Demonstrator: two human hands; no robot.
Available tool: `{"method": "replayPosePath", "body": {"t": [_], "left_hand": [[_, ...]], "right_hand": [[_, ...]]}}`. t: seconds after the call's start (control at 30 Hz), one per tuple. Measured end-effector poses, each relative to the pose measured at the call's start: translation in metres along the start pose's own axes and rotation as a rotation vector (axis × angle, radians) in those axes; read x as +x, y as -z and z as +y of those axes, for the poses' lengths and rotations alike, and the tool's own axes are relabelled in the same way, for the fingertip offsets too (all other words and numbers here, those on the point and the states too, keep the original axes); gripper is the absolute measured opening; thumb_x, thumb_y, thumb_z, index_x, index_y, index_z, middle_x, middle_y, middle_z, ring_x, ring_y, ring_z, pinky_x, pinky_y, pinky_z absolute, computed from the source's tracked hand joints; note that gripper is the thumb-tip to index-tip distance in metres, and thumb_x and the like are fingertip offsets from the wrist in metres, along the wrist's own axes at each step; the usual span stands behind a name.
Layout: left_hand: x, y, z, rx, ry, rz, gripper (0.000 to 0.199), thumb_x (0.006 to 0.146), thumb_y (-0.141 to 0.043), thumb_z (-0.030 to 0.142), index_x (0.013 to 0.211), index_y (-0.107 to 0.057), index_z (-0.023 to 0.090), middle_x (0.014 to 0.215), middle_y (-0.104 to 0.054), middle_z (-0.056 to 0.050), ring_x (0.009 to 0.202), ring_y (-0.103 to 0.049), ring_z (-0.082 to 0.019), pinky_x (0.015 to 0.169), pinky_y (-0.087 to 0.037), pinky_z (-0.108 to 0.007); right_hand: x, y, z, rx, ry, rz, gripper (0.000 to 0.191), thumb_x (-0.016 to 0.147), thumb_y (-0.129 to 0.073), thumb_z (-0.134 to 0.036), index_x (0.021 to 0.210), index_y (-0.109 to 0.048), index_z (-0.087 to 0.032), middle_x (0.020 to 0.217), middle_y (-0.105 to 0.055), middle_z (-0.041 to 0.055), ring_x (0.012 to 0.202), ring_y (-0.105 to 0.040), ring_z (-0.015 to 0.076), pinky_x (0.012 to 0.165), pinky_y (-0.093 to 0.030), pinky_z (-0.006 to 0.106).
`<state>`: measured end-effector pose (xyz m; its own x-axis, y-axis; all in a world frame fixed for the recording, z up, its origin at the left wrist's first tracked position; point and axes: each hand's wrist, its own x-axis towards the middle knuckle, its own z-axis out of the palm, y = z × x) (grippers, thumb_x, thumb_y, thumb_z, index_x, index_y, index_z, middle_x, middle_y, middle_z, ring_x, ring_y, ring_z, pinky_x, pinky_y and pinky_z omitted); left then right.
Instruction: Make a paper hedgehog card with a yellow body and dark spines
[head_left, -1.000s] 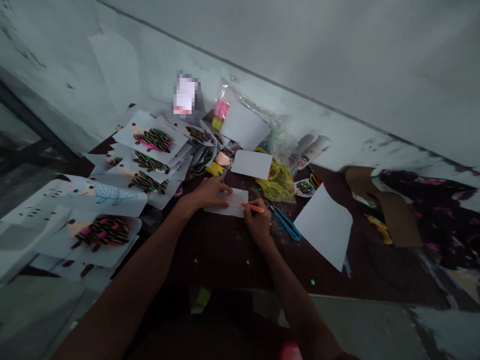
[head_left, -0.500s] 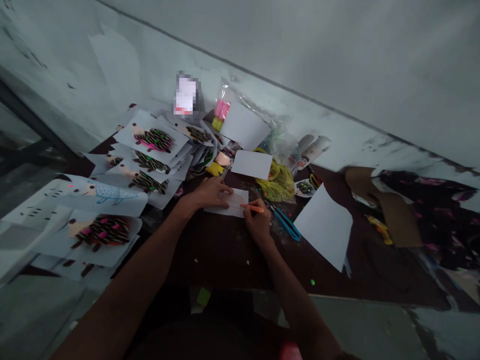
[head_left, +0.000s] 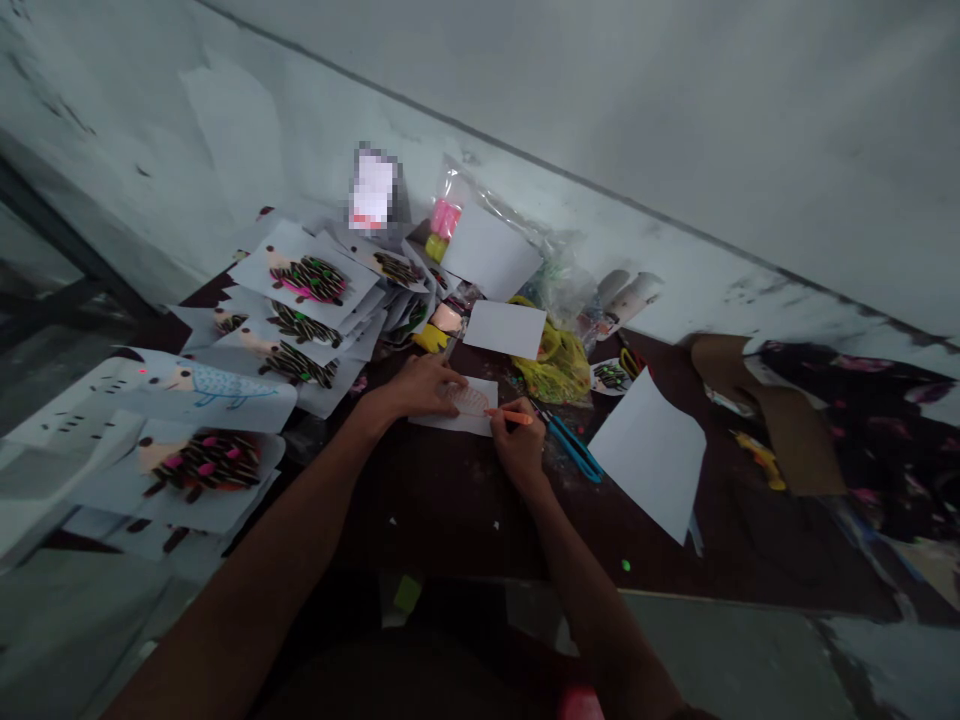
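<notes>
A small white paper (head_left: 480, 424) lies on the dark table (head_left: 450, 530) and bears an orange line drawing. My left hand (head_left: 426, 387) rests on the paper's left part, its fingers spread over the edge. My right hand (head_left: 519, 442) is closed round an orange marker (head_left: 514, 416), whose tip meets the drawing's right side. Just right of this hand lie blue-handled scissors (head_left: 576, 450). Behind the paper are another blank white sheet (head_left: 504, 329) and a yellow-green plastic bag (head_left: 559, 368).
Stacked hedgehog pictures (head_left: 307, 280) fill the left side. A phone (head_left: 373, 190) leans on the wall at the back. To the right are a large white sheet (head_left: 652, 450), brown cardboard (head_left: 799, 440) and dark flowered cloth (head_left: 885, 430).
The marker and my right hand have shifted very slightly to the right. My left hand stays on the paper, and the orange lines look a little denser.
</notes>
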<state>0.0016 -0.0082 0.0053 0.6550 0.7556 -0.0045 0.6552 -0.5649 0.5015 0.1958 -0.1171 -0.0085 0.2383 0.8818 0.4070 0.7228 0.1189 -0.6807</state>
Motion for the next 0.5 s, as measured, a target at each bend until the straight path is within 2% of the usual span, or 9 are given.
{"method": "replayPosePath", "body": {"t": [0.2, 0.5], "left_hand": [[-0.0011, 0.0035, 0.0045, -0.022, 0.031, -0.024, 0.049, 0.072, -0.081, 0.041, 0.119, -0.077, 0.029, 0.119, -0.066, -0.01, 0.114, -0.06, -0.031, 0.098, -0.043, -0.042], [-0.0006, 0.0023, 0.0014, 0.021, 0.002, -0.026, 0.05, 0.074, -0.079, 0.045, 0.121, -0.076, 0.029, 0.119, -0.066, -0.01, 0.114, -0.06, -0.031, 0.096, -0.044, -0.04]], "right_hand": [[0.0003, -0.001, -0.0005, -0.022, 0.004, 0.032, 0.017, 0.083, -0.054, -0.032, 0.068, -0.05, -0.025, 0.063, -0.06, -0.0015, 0.057, -0.058, 0.0159, 0.058, -0.042, 0.028], [-0.0002, 0.0003, -0.0028, 0.027, -0.022, 0.002, 0.017, 0.081, -0.055, -0.032, 0.067, -0.049, -0.025, 0.061, -0.06, -0.0018, 0.054, -0.057, 0.0149, 0.056, -0.041, 0.027]]}}
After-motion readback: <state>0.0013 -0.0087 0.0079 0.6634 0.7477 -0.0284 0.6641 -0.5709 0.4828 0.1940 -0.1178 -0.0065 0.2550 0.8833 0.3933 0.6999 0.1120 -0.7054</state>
